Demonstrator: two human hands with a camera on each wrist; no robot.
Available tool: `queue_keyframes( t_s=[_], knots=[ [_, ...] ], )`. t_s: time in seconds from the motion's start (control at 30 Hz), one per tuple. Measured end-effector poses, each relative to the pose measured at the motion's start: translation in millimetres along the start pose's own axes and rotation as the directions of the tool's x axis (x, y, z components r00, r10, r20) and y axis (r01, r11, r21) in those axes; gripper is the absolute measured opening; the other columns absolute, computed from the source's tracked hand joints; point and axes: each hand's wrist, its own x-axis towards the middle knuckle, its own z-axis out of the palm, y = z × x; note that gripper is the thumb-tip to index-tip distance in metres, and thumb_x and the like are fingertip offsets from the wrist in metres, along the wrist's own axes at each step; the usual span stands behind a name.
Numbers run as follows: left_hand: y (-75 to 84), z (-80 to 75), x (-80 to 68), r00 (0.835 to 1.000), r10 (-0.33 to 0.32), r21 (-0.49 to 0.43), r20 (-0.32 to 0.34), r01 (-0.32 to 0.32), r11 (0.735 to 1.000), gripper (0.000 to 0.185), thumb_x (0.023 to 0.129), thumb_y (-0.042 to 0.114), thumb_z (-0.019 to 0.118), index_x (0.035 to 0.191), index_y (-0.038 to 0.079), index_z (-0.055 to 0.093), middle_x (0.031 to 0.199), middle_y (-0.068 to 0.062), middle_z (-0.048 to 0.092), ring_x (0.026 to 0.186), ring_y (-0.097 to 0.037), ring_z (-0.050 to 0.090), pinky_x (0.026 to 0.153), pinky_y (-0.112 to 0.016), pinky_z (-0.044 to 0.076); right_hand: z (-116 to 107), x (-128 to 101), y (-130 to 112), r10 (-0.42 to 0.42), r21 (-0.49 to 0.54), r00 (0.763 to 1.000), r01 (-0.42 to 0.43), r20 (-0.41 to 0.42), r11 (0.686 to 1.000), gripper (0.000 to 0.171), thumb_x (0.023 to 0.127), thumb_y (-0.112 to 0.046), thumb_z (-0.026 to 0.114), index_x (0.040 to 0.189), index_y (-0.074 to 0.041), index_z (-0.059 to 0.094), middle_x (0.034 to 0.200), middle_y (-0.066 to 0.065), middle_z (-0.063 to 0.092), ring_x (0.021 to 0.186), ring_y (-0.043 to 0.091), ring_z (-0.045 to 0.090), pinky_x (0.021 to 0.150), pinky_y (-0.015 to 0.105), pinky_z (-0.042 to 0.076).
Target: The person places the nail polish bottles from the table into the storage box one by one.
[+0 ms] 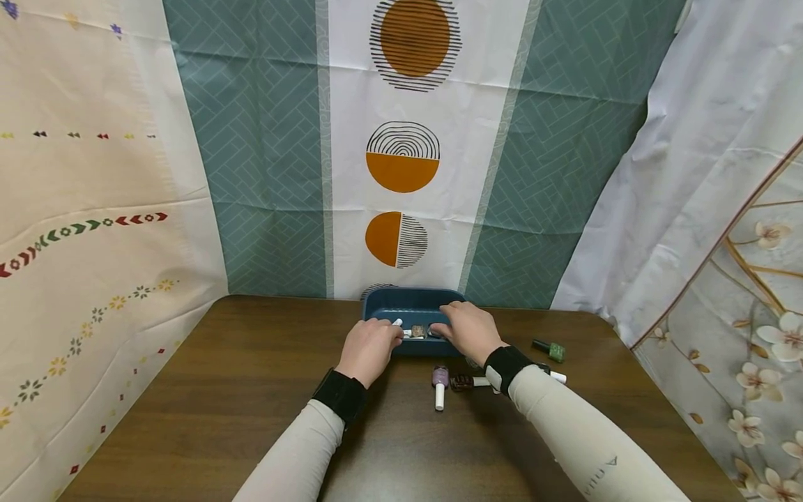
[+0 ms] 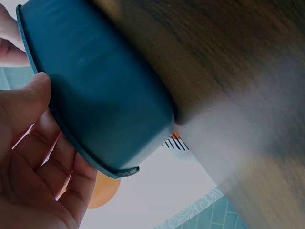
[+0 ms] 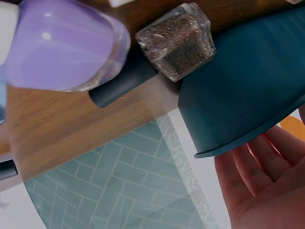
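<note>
A dark blue plastic bin [image 1: 408, 298] stands at the back of the table with several small nail polish bottles inside, among them a glittery brown one [image 1: 418, 332]. My left hand [image 1: 371, 343] grips the bin's front left rim, the thumb against the edge and the fingers passing behind it in the left wrist view. Over the bin's right side, my right hand [image 1: 472, 330] reaches inside with thumb and fingers apart. From the right wrist, its fingers [image 3: 240, 176] pass behind the rim, which hides their tips.
In front of the bin lie a purple nail polish bottle [image 1: 440, 376] with a white cap and a dark red one [image 1: 462, 383]. A green bottle [image 1: 555, 352] lies to the right. Patterned curtains [image 1: 270, 146] hang right behind the wooden table [image 1: 188, 390].
</note>
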Motion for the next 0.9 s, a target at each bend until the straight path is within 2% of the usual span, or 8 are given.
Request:
queue_keyframes(
  t_s=[0.17, 0.3, 0.53, 0.9],
  knots=[
    [0.7, -0.8, 0.5, 1.0, 0.005, 0.004, -0.001, -0.005, 1.0, 0.007, 0.102, 0.019, 0.083, 0.104, 0.014, 0.087, 0.087, 0.001, 0.076, 0.081, -0.021, 0.066, 0.08, -0.039, 0.056, -3.3, -8.6, 2.7, -0.007, 0.046, 1.0, 0.008, -0.021, 0.999, 0.062, 0.105, -0.047, 0.075, 0.147, -0.001, 0.068, 0.147, 0.018, 0.069, 0.14, 0.037, 0.062, 0.116, 0.055, 0.049],
    [1.0, -1.3, 0.4, 1.0, 0.014, 0.014, -0.014, -0.014, 1.0, 0.007, 0.101, 0.019, 0.084, 0.104, 0.014, 0.087, 0.088, 0.0, 0.076, 0.082, -0.022, 0.067, 0.079, -0.039, 0.056, -6.2, -17.1, 4.5, -0.034, 0.051, 0.999, 0.035, -0.028, 0.998, 0.066, 0.107, -0.048, 0.072, 0.153, -0.002, 0.063, 0.154, 0.018, 0.064, 0.149, 0.038, 0.054, 0.123, 0.057, 0.04],
    [0.8, -1.5, -0.2, 1.0, -0.006, 0.0, -0.001, 0.006, 1.0, 0.007, 0.101, 0.018, 0.084, 0.105, 0.014, 0.087, 0.089, 0.0, 0.077, 0.083, -0.022, 0.067, 0.081, -0.039, 0.057, -10.0, -30.3, 5.3, -0.088, 0.027, 0.996, 0.088, -0.022, 0.996, 0.069, 0.11, -0.05, 0.065, 0.158, -0.002, 0.057, 0.16, 0.019, 0.058, 0.154, 0.039, 0.048, 0.128, 0.057, 0.032],
    [2.8, -2.4, 1.2, 1.0, -0.015, -0.009, 0.0, 0.015, 1.0, 0.008, 0.1, 0.019, 0.085, 0.105, 0.014, 0.088, 0.089, -0.001, 0.078, 0.082, -0.022, 0.067, 0.082, -0.039, 0.057, -16.6, -55.9, 1.9, -0.117, 0.034, 0.993, 0.118, -0.022, 0.992, 0.071, 0.108, -0.05, 0.067, 0.161, -0.003, 0.055, 0.163, 0.019, 0.055, 0.156, 0.038, 0.046, 0.13, 0.056, 0.028]
  ],
)
